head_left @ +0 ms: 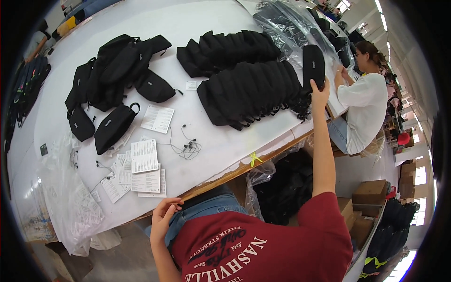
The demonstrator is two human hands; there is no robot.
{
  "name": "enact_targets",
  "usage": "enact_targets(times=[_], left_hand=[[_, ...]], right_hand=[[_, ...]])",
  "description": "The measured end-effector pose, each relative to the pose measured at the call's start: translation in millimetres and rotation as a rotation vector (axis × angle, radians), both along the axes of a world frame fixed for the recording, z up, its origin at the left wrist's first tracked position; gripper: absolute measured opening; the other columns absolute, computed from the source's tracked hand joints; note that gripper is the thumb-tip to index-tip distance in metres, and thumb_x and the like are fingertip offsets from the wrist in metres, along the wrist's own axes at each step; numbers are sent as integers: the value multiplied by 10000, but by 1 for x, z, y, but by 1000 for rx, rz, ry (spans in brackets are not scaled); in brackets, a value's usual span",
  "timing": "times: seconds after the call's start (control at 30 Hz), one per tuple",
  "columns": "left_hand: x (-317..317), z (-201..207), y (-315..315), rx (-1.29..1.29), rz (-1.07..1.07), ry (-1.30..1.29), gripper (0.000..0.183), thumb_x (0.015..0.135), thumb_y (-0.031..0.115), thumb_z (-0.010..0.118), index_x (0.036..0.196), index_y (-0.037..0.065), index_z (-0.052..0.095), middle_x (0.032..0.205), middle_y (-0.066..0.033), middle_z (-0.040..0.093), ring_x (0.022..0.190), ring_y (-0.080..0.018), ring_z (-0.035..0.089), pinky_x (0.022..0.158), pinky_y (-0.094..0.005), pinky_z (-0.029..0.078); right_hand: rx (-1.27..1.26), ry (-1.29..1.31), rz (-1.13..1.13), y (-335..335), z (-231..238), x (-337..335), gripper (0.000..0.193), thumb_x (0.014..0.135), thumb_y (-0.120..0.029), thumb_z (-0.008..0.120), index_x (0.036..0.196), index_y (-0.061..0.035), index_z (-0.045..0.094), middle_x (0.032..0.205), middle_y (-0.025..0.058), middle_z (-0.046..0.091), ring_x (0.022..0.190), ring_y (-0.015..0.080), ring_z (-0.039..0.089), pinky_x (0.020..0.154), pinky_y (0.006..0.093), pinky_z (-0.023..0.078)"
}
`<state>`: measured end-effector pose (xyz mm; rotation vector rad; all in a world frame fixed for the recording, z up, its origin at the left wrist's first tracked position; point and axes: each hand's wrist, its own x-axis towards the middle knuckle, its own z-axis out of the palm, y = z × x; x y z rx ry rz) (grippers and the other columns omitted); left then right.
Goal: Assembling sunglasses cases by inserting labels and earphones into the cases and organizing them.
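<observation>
My right hand (319,92) reaches out to the far right and grips the lower end of a black zip pouch (314,63) with a small white mark. That pouch stands upright at the end of a row of black pouches (249,91) packed side by side. Behind it lies a second black row (228,50). Down by the table's front edge, close to my jeans, my left hand (165,214) has its fingers curled. Something small and dark shows at those fingertips, too little to name.
A loose heap of black pouches (117,70) lies at left, near printed cards (144,157), thin black cords (188,149) and clear plastic bags (66,188). Clear plastic sheeting (286,26) covers goods at the back. A co-worker in a white top (364,96) sits at right.
</observation>
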<state>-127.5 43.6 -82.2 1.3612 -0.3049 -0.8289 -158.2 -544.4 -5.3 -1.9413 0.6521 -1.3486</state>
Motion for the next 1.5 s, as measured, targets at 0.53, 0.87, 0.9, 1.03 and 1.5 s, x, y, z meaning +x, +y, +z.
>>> enact_targets(times=[0.53, 0.87, 0.9, 1.03, 1.5], left_hand=[[-25, -10, -13, -2, 125, 205, 166, 916, 128, 500, 832, 9, 582, 954, -108, 634, 842, -129, 560, 794, -256, 427], [-29, -13, -13, -3, 108, 202, 161, 921, 133, 505, 882, -3, 582, 955, -106, 635, 831, -125, 562, 794, -251, 438], [-29, -13, -13, 18, 105, 193, 159, 922, 130, 504, 886, -5, 582, 953, -106, 637, 830, -124, 563, 795, -251, 441], [-28, -15, -12, -17, 123, 219, 160, 921, 133, 508, 895, -5, 585, 953, -106, 639, 831, -122, 566, 792, -249, 442], [45, 21, -108, 59, -142, -204, 219, 885, 171, 577, 1051, 29, 577, 1044, -58, 587, 951, -130, 539, 855, -269, 416]], right_hand=[[276, 382, 128, -20, -46, 57, 416, 799, -120, 615, 1202, -84, 514, 1062, 217, 613, 988, 341, 597, 837, 394, 453], [-197, 635, -317, -8, -44, 58, 388, 818, -135, 536, 1169, -3, 436, 914, 294, 611, 884, 455, 586, 785, 474, 456], [-158, 711, -325, -17, -43, 56, 420, 802, -131, 527, 1185, -3, 414, 890, 302, 610, 866, 464, 586, 778, 494, 451], [-155, 748, -370, -19, -58, 53, 478, 764, -120, 510, 1209, 5, 390, 856, 317, 604, 849, 469, 587, 782, 507, 449], [-183, 1106, 68, -71, -37, 33, 499, 701, -165, 628, 1162, 8, 554, 1061, 204, 619, 996, 320, 594, 904, 377, 447]])
